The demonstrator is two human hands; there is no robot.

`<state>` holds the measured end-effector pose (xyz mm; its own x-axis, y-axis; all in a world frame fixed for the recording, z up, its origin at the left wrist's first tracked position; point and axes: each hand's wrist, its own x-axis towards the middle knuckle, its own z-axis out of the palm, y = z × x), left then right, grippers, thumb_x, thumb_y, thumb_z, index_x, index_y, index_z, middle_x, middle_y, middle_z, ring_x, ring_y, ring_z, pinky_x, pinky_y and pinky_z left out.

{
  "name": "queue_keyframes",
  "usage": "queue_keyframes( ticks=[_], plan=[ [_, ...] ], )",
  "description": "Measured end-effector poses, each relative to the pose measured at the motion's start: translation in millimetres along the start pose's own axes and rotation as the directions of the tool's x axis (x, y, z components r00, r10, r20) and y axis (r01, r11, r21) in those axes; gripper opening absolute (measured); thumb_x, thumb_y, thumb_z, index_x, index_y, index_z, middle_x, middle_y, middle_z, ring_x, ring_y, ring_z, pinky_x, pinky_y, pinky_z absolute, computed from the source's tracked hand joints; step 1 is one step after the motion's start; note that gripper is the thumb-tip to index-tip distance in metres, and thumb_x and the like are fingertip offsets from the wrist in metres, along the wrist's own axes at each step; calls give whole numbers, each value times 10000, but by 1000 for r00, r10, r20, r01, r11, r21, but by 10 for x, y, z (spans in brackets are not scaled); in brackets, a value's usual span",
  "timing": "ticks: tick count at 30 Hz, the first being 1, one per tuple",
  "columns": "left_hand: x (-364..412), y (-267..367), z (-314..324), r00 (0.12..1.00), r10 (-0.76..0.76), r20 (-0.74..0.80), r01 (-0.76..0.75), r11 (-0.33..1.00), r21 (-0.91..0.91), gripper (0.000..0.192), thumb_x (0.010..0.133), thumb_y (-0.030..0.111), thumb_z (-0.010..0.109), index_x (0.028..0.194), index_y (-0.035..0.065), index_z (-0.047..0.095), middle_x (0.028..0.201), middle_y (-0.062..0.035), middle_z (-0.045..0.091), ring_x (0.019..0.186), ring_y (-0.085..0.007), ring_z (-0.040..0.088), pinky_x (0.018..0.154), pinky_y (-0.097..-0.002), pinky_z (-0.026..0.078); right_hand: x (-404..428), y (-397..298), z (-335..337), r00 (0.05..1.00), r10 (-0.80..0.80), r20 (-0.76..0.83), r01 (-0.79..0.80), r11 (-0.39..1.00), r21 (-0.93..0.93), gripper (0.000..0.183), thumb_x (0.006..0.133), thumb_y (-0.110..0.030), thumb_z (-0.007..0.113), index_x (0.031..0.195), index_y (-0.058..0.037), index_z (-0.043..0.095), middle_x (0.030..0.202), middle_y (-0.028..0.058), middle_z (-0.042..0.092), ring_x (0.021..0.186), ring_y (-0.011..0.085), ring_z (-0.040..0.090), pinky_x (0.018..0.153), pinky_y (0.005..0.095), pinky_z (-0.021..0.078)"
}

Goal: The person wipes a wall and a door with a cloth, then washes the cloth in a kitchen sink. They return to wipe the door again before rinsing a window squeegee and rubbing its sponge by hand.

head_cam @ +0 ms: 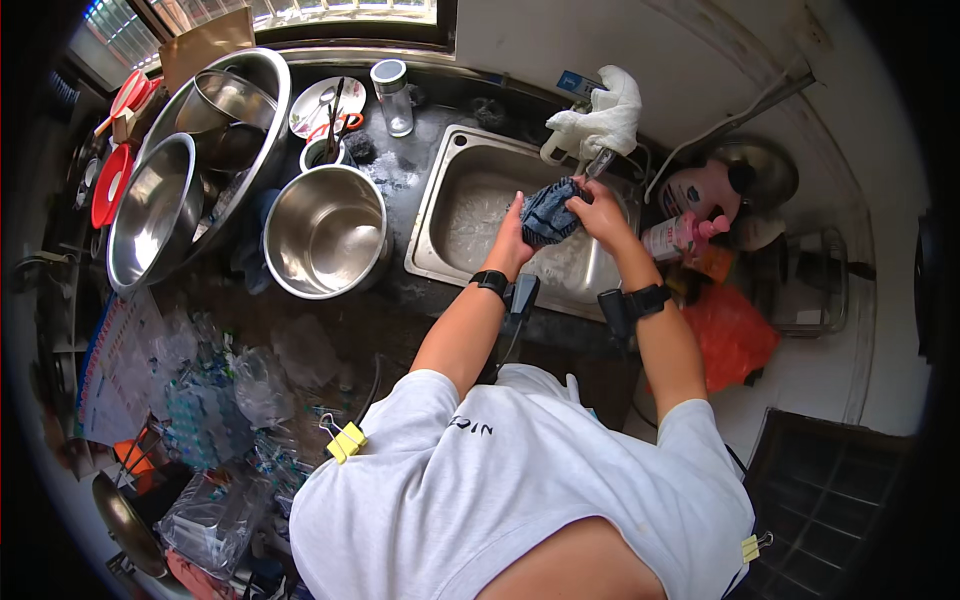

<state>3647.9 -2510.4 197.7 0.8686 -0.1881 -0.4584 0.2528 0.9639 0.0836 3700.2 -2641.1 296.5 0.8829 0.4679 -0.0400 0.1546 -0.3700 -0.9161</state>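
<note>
A bunched dark blue-grey patterned cloth [551, 212] is held between both hands over the stainless steel sink [480, 217]. My left hand [515, 234] grips its left side, thumb pointing up. My right hand [598, 214] pinches its right side, just below the faucet spout [600, 163]. A white cloth [604, 112] is wrapped around the faucet above. Whether water is running cannot be made out. Each wrist wears a black strap with a small device.
Left of the sink stand a steel pot [326, 232], a large metal basin [281, 82] with bowls, and a glass jar [394, 101]. A pink pump bottle [675, 236] and a red plastic bag [727, 337] are at the right. Plastic bottles [210, 412] lie at lower left.
</note>
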Motion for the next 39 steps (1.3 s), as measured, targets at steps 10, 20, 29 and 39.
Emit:
queue_keyframes(
  ticks=[10, 20, 29, 39],
  plan=[
    [268, -84, -264, 993, 117, -12, -116, 992, 50, 259, 896, 320, 501, 1065, 130, 549, 1028, -95, 632, 938, -255, 622, 832, -436, 510, 52, 141, -102, 978, 202, -46, -188, 959, 211, 207, 802, -121, 610, 983, -23, 584, 844, 20, 595, 738, 98, 542, 673, 256, 449],
    [-51, 27, -84, 995, -90, 40, 87, 994, 71, 351, 894, 398, 520, 1055, 91, 577, 1012, -98, 642, 919, -243, 631, 825, -431, 511, 21, 29, 207, 984, 105, -141, -103, 994, 19, 317, 787, -242, 670, 992, -26, 563, 894, 84, 628, 808, 166, 592, 744, 302, 459],
    [83, 58, -349, 992, 45, -121, -44, 999, 13, 291, 909, 290, 488, 1029, 35, 559, 989, -121, 643, 881, -279, 638, 827, -424, 511, 73, 207, 450, 961, 159, -227, -146, 987, 71, 332, 719, -283, 743, 855, -16, 600, 759, 59, 631, 693, 143, 593, 647, 290, 475],
    [-65, 253, -378, 776, 610, -161, -349, 627, 696, 151, 782, 159, 632, 786, 18, 580, 728, -81, 612, 594, -186, 558, 561, -330, 449, -16, 559, 658, 840, 502, -207, -373, 810, 453, 210, 804, -138, 631, 949, 3, 575, 836, 53, 612, 703, 134, 568, 654, 270, 456]
  ],
)
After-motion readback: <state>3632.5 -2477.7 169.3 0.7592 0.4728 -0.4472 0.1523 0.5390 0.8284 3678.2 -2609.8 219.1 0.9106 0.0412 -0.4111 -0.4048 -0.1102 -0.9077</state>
